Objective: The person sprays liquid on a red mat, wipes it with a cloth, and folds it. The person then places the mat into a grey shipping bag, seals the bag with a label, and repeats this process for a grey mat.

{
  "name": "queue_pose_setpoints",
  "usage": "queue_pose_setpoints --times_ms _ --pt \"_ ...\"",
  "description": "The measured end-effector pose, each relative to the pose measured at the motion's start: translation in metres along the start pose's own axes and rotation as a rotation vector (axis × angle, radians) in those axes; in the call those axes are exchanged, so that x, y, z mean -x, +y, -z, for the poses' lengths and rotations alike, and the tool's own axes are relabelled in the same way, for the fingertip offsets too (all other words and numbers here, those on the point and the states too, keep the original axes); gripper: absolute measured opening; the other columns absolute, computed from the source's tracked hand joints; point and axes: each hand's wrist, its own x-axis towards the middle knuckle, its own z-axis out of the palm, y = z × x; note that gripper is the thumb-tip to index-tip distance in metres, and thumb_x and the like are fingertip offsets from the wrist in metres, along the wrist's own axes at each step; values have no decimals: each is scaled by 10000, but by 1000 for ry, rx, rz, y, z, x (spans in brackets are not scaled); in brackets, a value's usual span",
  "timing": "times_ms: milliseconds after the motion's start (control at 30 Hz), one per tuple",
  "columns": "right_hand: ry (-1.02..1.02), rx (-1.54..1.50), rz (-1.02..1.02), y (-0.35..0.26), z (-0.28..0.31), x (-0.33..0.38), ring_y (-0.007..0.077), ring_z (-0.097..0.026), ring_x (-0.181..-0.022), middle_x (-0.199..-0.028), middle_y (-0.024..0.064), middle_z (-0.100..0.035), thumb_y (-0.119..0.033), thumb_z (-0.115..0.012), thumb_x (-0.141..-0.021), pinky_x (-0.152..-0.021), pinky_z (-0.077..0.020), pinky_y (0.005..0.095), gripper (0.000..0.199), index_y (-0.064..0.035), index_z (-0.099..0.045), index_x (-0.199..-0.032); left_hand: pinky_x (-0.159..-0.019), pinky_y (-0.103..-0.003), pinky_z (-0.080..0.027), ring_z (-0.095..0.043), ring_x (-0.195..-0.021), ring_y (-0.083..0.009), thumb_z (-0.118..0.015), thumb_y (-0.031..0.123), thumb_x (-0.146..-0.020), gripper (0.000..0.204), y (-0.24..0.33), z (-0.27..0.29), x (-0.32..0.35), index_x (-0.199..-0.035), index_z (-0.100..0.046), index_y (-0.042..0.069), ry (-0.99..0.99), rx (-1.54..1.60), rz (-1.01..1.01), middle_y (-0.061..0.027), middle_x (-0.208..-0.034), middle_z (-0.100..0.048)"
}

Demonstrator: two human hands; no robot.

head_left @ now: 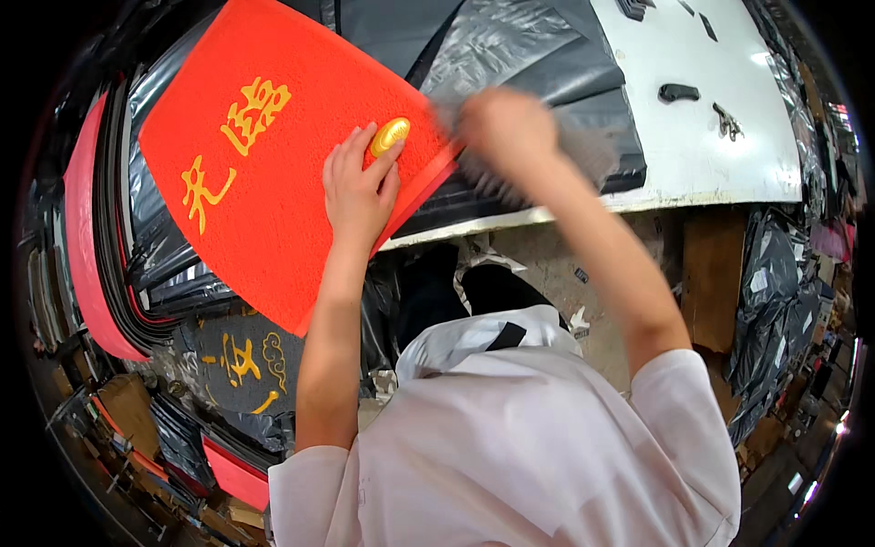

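A red mat (264,201) with raised golden characters lies at a slant on the table. My left hand (358,187) rests flat on it with the fingers spread, beside a shiny golden oval piece (390,137). At the mat's right edge, my right hand (510,132) is smeared by motion, its fingers curled in a fist. Around and below that fist shows a grey, bristly blur (583,155) that looks like a brush. The grip itself is hidden by the blur.
Black plastic sheets (519,50) cover part of the white table (729,109). A black-handled tool (678,92) and a small metal piece (726,121) lie on the right. Stacked mats (96,237) stand left; a dark mat (241,365) hangs below. Black-wrapped bundles (775,283) stand right.
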Motion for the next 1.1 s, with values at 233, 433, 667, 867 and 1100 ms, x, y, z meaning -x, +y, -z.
queue_pose_setpoints --times_ms 233,433,667,867,1100 --pt "-28 -69 92 5 -15 -7 275 -644 -800 -838 81 -657 -266 -673 -738 -684 -512 407 183 -164 -679 -890 -1004 -433 -348 -486 -1190 -285 -625 100 -780 317 4 6 0 -1084 -672 178 14 26 -22 -80 -1266 -536" --pt "206 -116 103 -21 -26 -41 296 -639 -820 -846 101 -652 -269 -653 -767 -705 -509 422 187 -170 -692 -921 -1049 -433 -288 -427 -1255 -268 -581 142 -820 412 12 1 -4 -1226 -589 206 -53 -121 1 -79 -1327 -483" --pt "-106 -152 -16 7 -16 53 312 -633 -809 -858 111 -632 -245 -650 -758 -692 -506 430 189 -204 -701 -936 -1073 -438 -251 -397 -1281 -268 -590 172 -802 415 6 -1 1 -1217 -585 173 -50 -127 25 -109 -1335 -466" --pt "175 -249 262 -46 -36 25 290 -653 -773 -834 117 -656 -218 -648 -727 -673 -518 412 146 -147 -702 -842 -1070 -415 -270 -427 -1261 -243 -559 129 -815 389 2 -4 -4 -1200 -576 71 -32 -61 39 -83 -1335 -481" --pt "53 77 20 -26 -20 -22 263 -665 -751 -818 98 -675 -255 -650 -755 -644 -530 407 182 -169 -700 -907 -1054 -422 -297 -458 -1235 -256 -535 98 -838 367 1 -4 -1 -1201 -574 56 -1 -54 58 -99 -1294 -526"
